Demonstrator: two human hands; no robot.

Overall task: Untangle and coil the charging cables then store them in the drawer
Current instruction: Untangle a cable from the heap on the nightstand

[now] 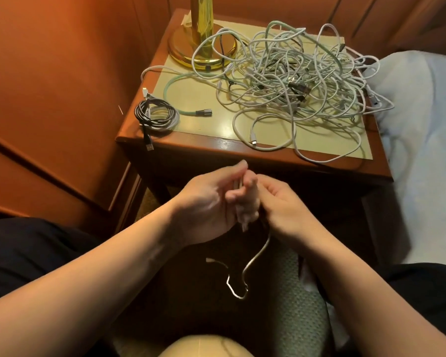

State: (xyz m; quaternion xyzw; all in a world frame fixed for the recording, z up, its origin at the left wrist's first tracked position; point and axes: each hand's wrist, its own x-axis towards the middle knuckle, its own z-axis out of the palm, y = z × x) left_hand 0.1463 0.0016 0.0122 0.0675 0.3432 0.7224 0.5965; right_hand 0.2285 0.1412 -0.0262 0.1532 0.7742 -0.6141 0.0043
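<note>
A big tangle of white and pale green charging cables [289,81] covers the right half of the nightstand top [201,117]. Two coiled cables, one black and one white [157,116], lie at the front left corner, a black plug hanging over the edge. Below the table's front edge, my left hand [211,202] holds loops of a white cable [252,261] between thumb and fingers. My right hand [281,204] pinches the same cable beside it. The cable's loose end dangles down toward my lap.
A brass lamp base [201,45] stands at the back left of the nightstand. Wooden wall panelling runs along the left. A bed with white bedding [422,140] lies on the right. The nightstand's front face is in shadow, so no drawer can be made out.
</note>
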